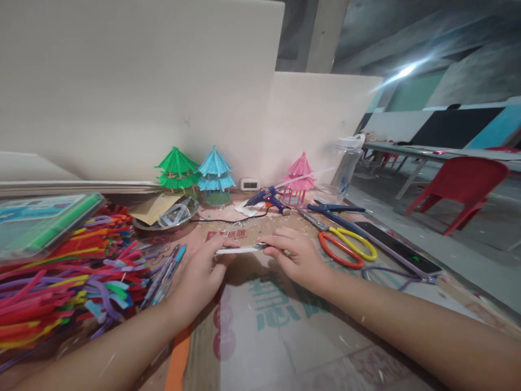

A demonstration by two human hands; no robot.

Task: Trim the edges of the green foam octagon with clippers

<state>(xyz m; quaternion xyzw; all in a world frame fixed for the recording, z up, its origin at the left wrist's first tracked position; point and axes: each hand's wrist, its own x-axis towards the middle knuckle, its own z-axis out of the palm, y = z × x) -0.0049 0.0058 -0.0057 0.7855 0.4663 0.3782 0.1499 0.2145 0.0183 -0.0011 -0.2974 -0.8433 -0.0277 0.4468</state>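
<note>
My left hand point(209, 266) is closed on the left end of a slim white bar point(240, 250), seen edge-on, with thumb below and fingers above. A small dark, metallic-looking piece point(259, 246) sits at the bar's right end, and my right hand point(296, 256) pinches there. Whether the two parts are joined I cannot tell. Both hands hover just over a printed sheet point(280, 331). Beyond them lies a blue glue gun point(266, 199) with a pale glue stick point(305, 177) in its back. Scissors point(348, 250) with red and yellow handles rest by my right hand.
Pipe cleaners point(61, 293) heap at left under a plastic case point(49, 225); pens point(171, 271) lie alongside. Green point(176, 168), blue point(215, 172) and pink point(300, 176) pavilion models stand behind. Pliers point(334, 209), a phone point(396, 247) and a bottle point(347, 168) are at right.
</note>
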